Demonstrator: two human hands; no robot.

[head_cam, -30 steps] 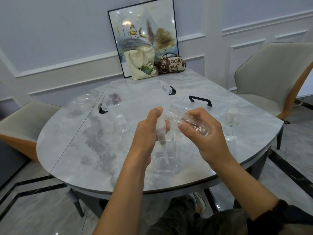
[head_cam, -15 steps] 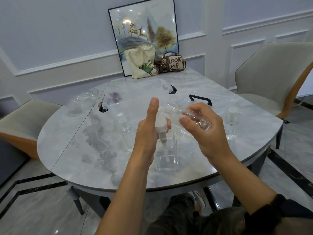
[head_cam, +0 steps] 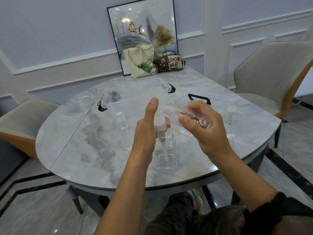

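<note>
Where a round grey marble table (head_cam: pixel 76 150) fills the middle of the frame, a framed deer picture (head_cam: pixel 144 31) leans on the wall at top centre. A cream tote bag (head_cam: pixel 140 63) and a brown handbag (head_cam: pixel 171 62) sit before it. At centre, the left hand (head_cam: pixel 145 131), thumb raised, and the right hand (head_cam: pixel 208 131) are held over a clear square bottle (head_cam: pixel 166 160) standing on the table. The right fingers and thumb pinch a small clear bottle (head_cam: pixel 174 112), tilted above the table, threaded neck pointing upper left. The left fingers curl round a white pump cap (head_cam: pixel 160 123) near that neck, its tube hanging down.
</note>
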